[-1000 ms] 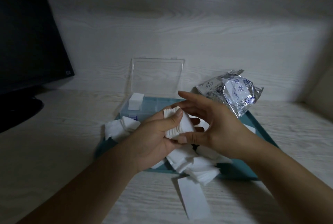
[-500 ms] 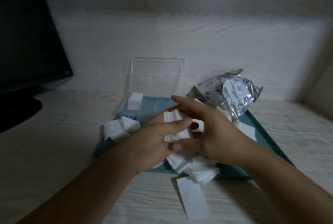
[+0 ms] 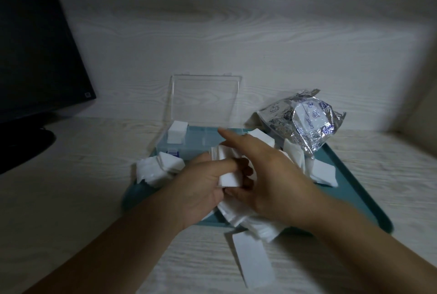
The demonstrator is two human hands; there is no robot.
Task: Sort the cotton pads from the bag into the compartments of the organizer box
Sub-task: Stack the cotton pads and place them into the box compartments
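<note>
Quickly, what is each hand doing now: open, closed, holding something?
Left hand: closed on a stack of cotton pads.
Right hand: touches the same stack; grip cannot be told.

Dim, greyish light from above; corners fall dark, wide-angle bending at the edges, hands (image 3: 236, 175) blurred by motion, glare on the bag (image 3: 305, 125) at 2 o'clock
</note>
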